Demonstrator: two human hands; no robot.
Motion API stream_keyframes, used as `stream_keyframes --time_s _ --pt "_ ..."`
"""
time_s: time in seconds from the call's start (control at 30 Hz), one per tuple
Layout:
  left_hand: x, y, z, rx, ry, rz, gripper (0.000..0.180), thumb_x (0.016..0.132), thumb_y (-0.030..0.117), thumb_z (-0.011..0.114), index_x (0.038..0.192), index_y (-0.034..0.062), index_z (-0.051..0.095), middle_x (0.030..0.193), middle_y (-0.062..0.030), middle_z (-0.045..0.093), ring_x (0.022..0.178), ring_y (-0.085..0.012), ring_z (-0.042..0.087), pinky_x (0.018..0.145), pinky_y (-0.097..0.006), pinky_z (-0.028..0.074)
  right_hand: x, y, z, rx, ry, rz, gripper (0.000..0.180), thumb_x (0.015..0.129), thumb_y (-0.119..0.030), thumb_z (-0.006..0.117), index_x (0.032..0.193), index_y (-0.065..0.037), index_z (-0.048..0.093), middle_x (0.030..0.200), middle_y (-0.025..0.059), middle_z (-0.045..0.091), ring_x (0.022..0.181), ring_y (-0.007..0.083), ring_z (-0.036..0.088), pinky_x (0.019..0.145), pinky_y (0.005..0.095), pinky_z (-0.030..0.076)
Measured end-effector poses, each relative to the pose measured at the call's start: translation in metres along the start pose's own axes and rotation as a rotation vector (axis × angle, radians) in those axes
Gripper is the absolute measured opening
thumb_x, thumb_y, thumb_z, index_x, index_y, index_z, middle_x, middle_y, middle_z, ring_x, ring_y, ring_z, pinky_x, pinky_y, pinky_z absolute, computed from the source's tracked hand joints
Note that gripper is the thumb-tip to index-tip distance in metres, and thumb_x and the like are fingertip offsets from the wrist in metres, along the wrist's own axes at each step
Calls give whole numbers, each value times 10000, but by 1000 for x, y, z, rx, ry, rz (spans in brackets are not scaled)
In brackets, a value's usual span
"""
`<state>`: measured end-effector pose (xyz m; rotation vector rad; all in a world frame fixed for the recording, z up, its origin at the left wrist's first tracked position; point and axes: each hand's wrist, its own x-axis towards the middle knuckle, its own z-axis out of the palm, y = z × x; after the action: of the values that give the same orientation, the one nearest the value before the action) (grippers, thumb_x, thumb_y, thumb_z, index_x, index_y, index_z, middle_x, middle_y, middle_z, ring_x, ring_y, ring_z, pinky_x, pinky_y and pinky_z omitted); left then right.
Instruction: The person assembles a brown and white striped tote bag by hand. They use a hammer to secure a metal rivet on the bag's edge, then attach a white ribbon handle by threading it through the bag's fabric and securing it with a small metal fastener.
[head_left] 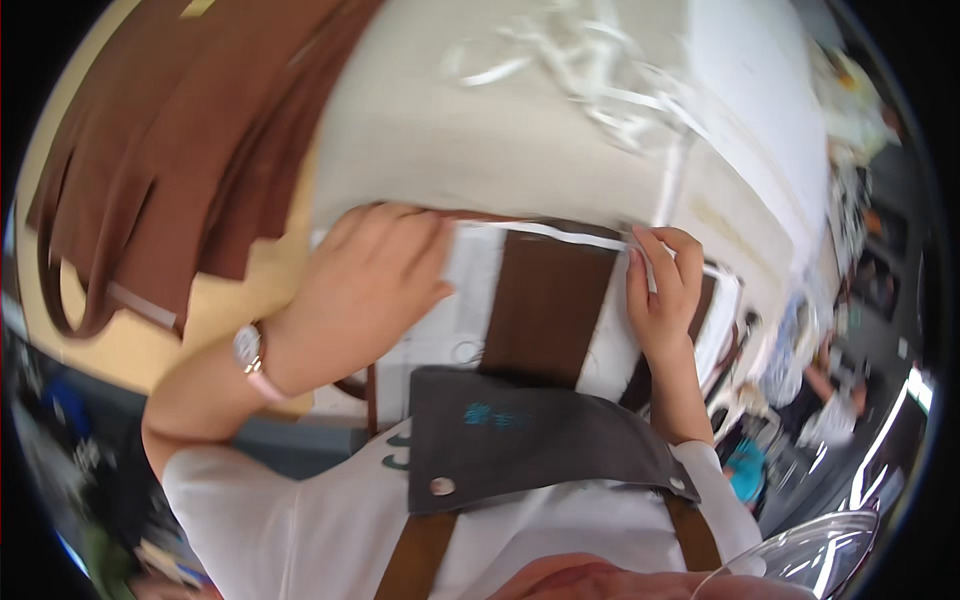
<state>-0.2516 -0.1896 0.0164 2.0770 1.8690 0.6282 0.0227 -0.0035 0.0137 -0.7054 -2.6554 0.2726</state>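
A brown leather piece [545, 305] lies on a white sheet [470, 300] at the near edge of the worktable. My left hand [375, 285] presses flat on the sheet at the leather's left side, fingers together; a watch sits on that wrist. My right hand [662, 285] rests on the leather's right edge, its fingertips pinching a thin white strip [560, 232] that runs along the top of the leather. My grey apron bib [530, 440] hides the leather's lower part.
A stack of long brown leather strips [190, 130] lies on the yellow table surface [230, 310] at the left. A large cream sheet [500, 130] covers the table behind, with tangled white offcuts [590, 65] on it. Cluttered floor and another person show at the right.
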Motion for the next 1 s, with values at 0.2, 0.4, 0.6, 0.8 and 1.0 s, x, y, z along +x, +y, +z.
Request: stream_keyframes --time_s 0.2,0.4,0.6,0.8,1.0 --pt "9 6 -2 145 52 36 425 792 114 752 1177 -8 620 1239 -174 560 1130 -389 542 972 -446 443 -123 69 -78 -394 96 418 202 835 9 652 1029 -27 696 996 138 623 943 344 580 822 426 478" --pt "24 -10 3 -240 0 -115 183 906 30 640 1081 -21 614 1096 -187 612 1012 -326 599 915 -387 476 -247 106 -116 -362 393 833 180 881 -18 597 1032 -30 695 976 156 641 934 357 596 835 437 483" --pt "44 -9 4 -278 -57 -238 115 931 64 616 1005 -22 632 898 -139 633 798 -254 613 753 -351 501 -282 154 -150 -482 416 994 221 916 -106 587 1092 -32 700 1020 195 668 968 394 628 864 453 499" --pt "53 -21 8 -141 -49 -137 248 966 216 598 866 -1 664 851 -215 615 811 -405 573 770 -473 461 -322 289 -145 -549 96 1027 253 877 -248 635 967 -45 755 956 249 684 937 431 649 843 506 516" --pt "44 -51 -3 -370 -116 -64 304 960 280 615 920 -14 679 862 -211 683 761 -320 635 729 -418 503 -404 340 -169 -600 84 876 227 912 -123 570 1061 -1 690 938 201 702 854 370 677 751 485 542"
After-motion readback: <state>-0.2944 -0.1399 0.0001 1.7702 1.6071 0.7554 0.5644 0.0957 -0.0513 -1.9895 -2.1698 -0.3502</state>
